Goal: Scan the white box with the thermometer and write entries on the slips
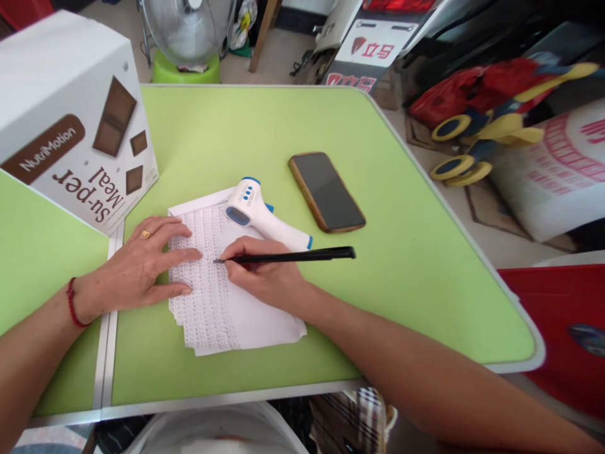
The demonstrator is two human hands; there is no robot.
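Sheets of white paper (pixel 265 321) lie on the green table, their left part covered with rows of small handwriting. My right hand (pixel 267 274) is closed around a black pen (pixel 302 255), its tip at the writing near the middle of the top sheet. Flat on the paper's left side rests my left hand (pixel 144 261), fingers spread, with a ring and a red cord bracelet. A white and blue infrared thermometer (pixel 265 217) lies across the top of the sheets, just beyond my right hand. Farther right is a dark-screened smartphone (pixel 328 192) in a brown case.
A large white NutriMotion box (pixel 61 69) stands at the table's left. The green table (pixel 401 271) has a metal rim and a metal seam on the left. Behind it are a fan (pixel 184 31) and a vehicle's rear; a red chair (pixel 558 321) is at right.
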